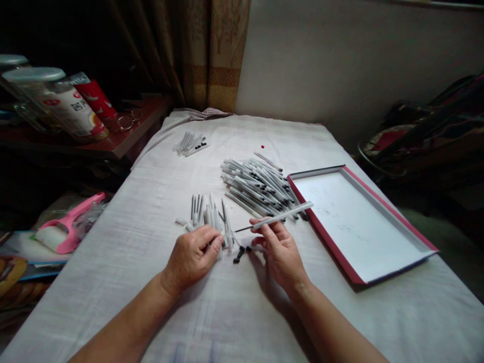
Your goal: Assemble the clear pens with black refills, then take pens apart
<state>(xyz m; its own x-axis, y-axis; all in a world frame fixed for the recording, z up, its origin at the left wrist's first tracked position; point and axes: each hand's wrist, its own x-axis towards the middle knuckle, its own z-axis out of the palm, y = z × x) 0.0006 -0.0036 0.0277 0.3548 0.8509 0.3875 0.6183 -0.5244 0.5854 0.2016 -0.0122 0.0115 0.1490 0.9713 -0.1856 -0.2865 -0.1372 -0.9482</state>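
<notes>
My right hand (280, 252) is closed in a pinch around a clear pen barrel (289, 213). A thin dark refill pokes out of the barrel's left end, and the barrel tilts up to the right. Resting low by a small group of pen refills and clear barrels (202, 206), my left hand (194, 254) has its fingers curled in. What those fingers hold, if anything, is hidden. Several small black caps (239, 254) lie between the two hands. Behind my right hand is a big pile of clear pens with black ends (257, 184).
A shallow box lid with red sides (328, 242) lies at the right. Farther back are a small bunch of clear tubes (187, 143) and a red bit (262, 146). Jars (71, 111) stand on a wooden table at left, above a pink-handled roller (70, 227).
</notes>
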